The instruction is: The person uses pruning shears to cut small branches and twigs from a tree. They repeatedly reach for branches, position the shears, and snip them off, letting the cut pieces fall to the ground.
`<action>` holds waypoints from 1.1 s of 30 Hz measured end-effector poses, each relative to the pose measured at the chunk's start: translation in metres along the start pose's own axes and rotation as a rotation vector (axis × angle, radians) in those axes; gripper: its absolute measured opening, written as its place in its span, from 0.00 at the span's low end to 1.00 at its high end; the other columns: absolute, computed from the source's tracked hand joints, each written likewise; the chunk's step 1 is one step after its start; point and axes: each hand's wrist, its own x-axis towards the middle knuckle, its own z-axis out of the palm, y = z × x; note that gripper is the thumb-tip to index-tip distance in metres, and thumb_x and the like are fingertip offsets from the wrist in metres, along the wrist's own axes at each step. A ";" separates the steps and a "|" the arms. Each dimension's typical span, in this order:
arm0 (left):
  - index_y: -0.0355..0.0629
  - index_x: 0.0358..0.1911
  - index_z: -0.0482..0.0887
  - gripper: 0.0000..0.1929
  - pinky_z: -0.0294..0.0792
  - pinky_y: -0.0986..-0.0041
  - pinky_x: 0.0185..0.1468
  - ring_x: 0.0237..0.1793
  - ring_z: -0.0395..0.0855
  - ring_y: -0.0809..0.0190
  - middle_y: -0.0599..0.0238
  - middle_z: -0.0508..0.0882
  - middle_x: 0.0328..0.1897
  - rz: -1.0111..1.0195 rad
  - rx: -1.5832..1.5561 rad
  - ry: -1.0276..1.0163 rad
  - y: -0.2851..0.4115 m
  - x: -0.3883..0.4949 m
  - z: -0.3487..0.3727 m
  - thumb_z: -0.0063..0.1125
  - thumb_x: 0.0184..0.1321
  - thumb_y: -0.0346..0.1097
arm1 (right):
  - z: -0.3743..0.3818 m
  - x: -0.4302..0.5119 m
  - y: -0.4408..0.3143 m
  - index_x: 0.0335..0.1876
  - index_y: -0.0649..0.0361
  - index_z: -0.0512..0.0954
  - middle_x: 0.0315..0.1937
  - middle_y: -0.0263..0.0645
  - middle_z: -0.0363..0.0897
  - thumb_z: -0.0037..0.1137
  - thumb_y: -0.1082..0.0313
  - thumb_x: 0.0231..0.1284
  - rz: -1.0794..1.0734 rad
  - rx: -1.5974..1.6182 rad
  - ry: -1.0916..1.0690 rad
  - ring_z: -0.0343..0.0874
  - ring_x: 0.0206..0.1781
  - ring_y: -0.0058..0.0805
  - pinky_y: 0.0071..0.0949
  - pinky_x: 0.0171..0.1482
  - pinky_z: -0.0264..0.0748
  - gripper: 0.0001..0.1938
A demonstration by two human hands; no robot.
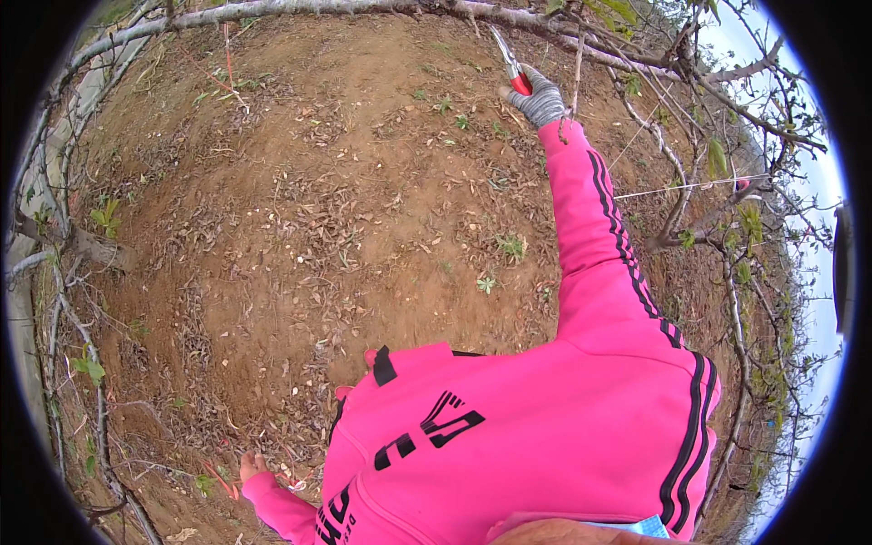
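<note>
My right hand (541,99), in a grey striped knit glove, is stretched out ahead at the upper right. It grips pruning shears (514,68) with red handles and metal blades. The blade tips point up towards a long pale branch (306,9), just below it in the picture; I cannot tell whether they touch. A thin twig (578,75) hangs beside the glove and wrist. Low at the left, my left hand (253,465) appears bare, with only part of it showing beyond the pink cuff. Red strips (221,480) are seen beside it; whether it holds anything is unclear.
Bare tree branches (732,293) with some young leaves spread along the right, and more branches (68,238) stand at the left. A taut white string (691,186) runs to the right. Brown sloping soil (381,191) carries dry leaves and small green weeds (511,246).
</note>
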 end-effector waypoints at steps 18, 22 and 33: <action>0.38 0.43 0.77 0.12 0.70 0.65 0.44 0.38 0.81 0.54 0.52 0.82 0.36 0.289 -0.152 0.000 0.063 -0.037 -0.021 0.50 0.58 0.34 | 0.067 -0.181 -0.024 0.60 0.64 0.66 0.49 0.38 0.74 0.67 0.60 0.47 0.302 0.496 -0.320 0.70 0.51 0.25 0.25 0.57 0.64 0.34; 0.43 0.32 0.75 0.09 0.68 0.60 0.36 0.32 0.77 0.44 0.50 0.79 0.27 0.161 -0.051 0.125 0.072 -0.087 -0.047 0.52 0.58 0.41 | 0.142 -0.218 -0.076 0.59 0.60 0.69 0.40 0.30 0.75 0.65 0.62 0.49 0.315 0.635 -0.539 0.70 0.39 0.18 0.20 0.43 0.70 0.29; 0.39 0.40 0.78 0.15 0.70 0.68 0.47 0.45 0.77 0.53 0.54 0.78 0.45 0.431 -0.309 0.220 0.156 -0.141 -0.055 0.56 0.56 0.42 | 0.256 -0.317 -0.292 0.59 0.63 0.63 0.40 0.40 0.78 0.54 0.56 0.60 0.238 1.393 -1.338 0.79 0.44 0.31 0.30 0.49 0.73 0.26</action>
